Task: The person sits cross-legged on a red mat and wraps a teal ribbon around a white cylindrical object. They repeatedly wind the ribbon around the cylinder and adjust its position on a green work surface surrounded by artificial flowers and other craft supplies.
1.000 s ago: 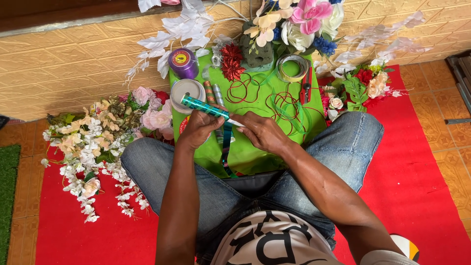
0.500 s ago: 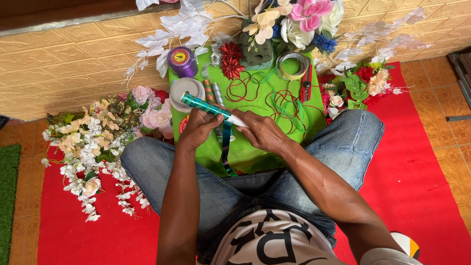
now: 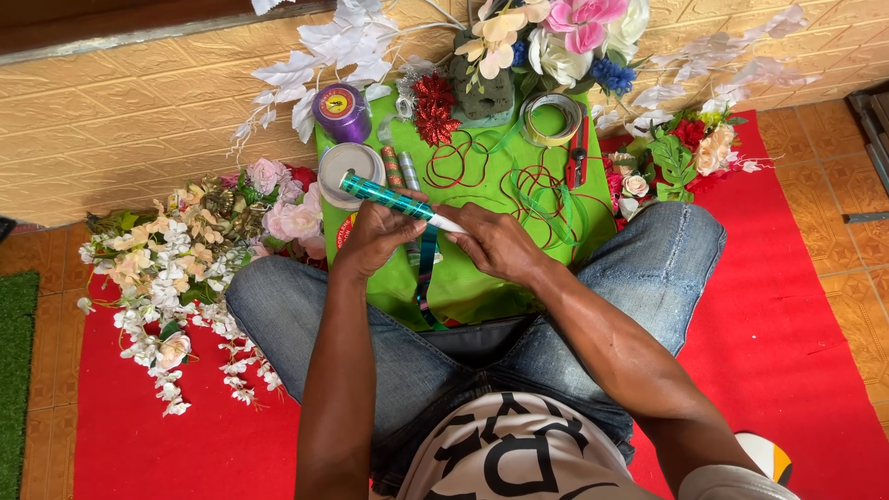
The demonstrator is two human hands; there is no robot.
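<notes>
My left hand grips a thin stick wrapped in shiny teal ribbon, its wrapped end pointing up-left over a round silver tin. My right hand pinches the stick's bare white end and the ribbon there. A tail of teal ribbon hangs down from between both hands over the green cloth on my lap.
On the cloth lie a purple ribbon spool, a red glitter ornament, a tape roll, red-handled pliers and loose red and green cord. Artificial flowers are piled left, behind and right. A red mat covers the floor.
Both hands stay at the stick with only slight finger movement; the stick keeps the same tilt.
</notes>
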